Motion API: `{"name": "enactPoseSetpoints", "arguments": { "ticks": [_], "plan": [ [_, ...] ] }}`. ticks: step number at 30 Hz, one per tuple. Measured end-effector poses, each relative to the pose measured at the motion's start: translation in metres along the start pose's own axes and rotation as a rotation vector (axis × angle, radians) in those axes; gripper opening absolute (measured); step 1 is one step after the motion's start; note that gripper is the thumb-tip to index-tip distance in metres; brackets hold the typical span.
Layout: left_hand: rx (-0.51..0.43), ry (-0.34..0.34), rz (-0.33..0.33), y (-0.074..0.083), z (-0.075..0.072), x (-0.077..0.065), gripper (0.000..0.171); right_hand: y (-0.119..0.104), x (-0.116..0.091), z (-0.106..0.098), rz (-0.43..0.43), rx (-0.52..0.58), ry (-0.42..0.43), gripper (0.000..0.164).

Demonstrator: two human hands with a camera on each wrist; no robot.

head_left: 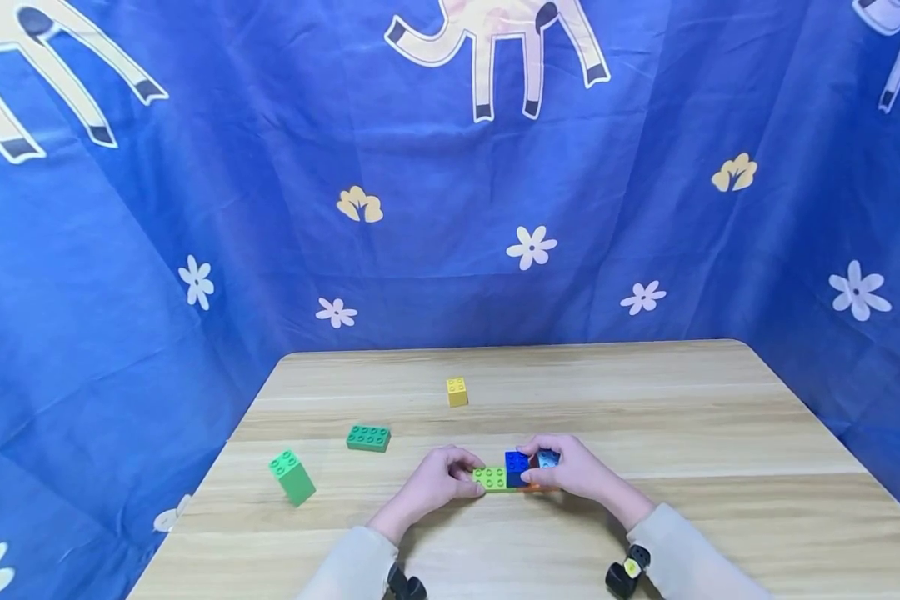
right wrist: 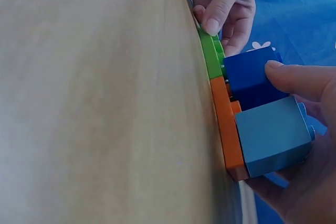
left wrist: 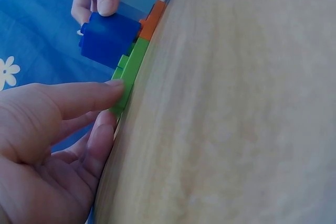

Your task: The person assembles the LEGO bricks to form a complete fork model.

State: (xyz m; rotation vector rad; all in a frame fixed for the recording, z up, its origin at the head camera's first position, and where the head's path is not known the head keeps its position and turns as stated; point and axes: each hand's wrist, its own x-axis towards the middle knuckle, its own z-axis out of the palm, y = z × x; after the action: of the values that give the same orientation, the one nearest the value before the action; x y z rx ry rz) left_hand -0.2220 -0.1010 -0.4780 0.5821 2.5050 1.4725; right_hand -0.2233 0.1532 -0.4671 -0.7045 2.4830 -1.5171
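On the table a flat lime green brick (head_left: 490, 478) lies end to end with a flat orange brick (right wrist: 224, 124). My left hand (head_left: 438, 485) pinches the lime brick's left end between thumb and fingers. Between the thumb and fingers of my right hand (head_left: 576, 472) is a dark blue brick (head_left: 516, 469), low over the place where the lime and orange bricks meet. It looks slightly tilted in the wrist views; whether it is pressed fully down I cannot tell. A light blue brick (right wrist: 275, 136) stands on the orange brick's right part, partly hidden by my right hand in the head view.
A yellow brick (head_left: 457, 392) stands toward the back of the wooden table (head_left: 682, 417). Left of my hands are a dark green brick (head_left: 368, 438) and a tall light green brick (head_left: 292, 477). A blue patterned cloth (head_left: 435, 275) hangs behind and beside the table.
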Motion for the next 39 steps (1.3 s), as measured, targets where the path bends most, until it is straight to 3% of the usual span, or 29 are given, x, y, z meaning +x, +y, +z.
{"name": "enactPoseSetpoints", "arguments": {
  "ticks": [10, 24, 32, 39],
  "plan": [
    [0.000, 0.000, -0.006, 0.000, -0.001, -0.002, 0.032, -0.003, 0.002, 0.006, -0.036, -0.123, 0.019, 0.021],
    [-0.002, 0.011, -0.023, -0.001, 0.002, -0.003, 0.033, 0.000, 0.003, 0.000, -0.014, -0.029, -0.050, 0.032],
    [-0.086, 0.011, -0.046, 0.001, -0.002, -0.002, 0.035, 0.004, -0.002, -0.005, -0.049, 0.024, -0.056, 0.044],
    [-0.217, 0.002, -0.079, 0.001, -0.004, 0.001, 0.031, 0.006, -0.009, -0.011, -0.005, 0.028, -0.027, 0.050]
  ]
}}
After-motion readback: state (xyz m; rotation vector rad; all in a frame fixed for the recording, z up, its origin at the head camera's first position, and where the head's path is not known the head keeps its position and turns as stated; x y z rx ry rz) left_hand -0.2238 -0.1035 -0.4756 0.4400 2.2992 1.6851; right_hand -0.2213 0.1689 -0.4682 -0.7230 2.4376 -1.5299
